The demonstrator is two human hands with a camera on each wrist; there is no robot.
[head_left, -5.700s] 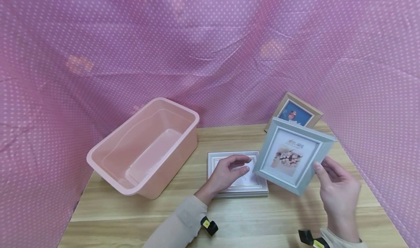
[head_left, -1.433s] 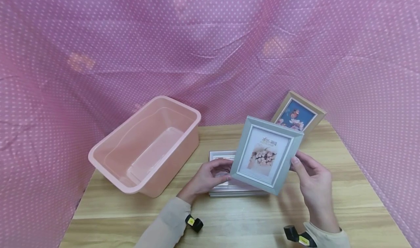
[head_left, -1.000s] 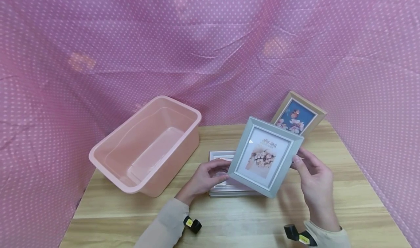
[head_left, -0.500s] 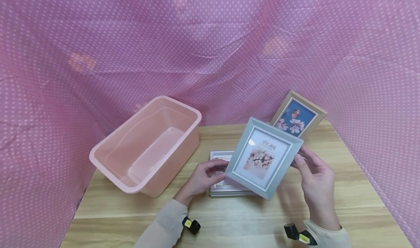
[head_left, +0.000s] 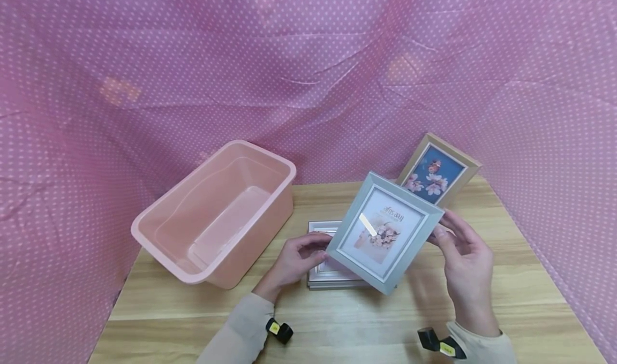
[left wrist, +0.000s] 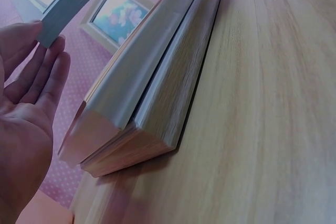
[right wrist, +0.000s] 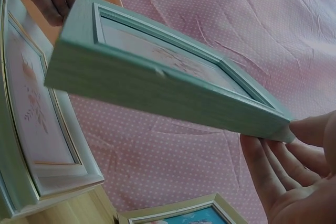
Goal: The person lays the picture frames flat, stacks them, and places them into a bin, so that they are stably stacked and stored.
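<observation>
A pale green picture frame [head_left: 385, 233] with a flower print is held up off the table, tilted, its front facing me. My left hand [head_left: 293, 259] pinches its left corner between thumb and fingers, as the left wrist view shows. At the opposite corner, my right hand [head_left: 466, 270] grips it, thumb on the front side and fingers behind. Below lies a stack of two picture frames [head_left: 328, 278], the white upper one partly covered by the green frame. Seen from the left wrist, the stack's edges [left wrist: 152, 77] sit close beside my left palm.
A wooden picture frame [head_left: 465, 179] with a blue flower picture stands leaning at the back right. To the left is a deep pink plastic bin [head_left: 262, 241] with nothing in it. Pink dotted cloth [head_left: 308, 85] hangs around the wooden table [head_left: 347, 326].
Since the oldest frame, the green picture frame has moved left and my left hand has taken its left corner. Lately it has turned slightly, its lower corner shifting left, and a glare streak has appeared.
</observation>
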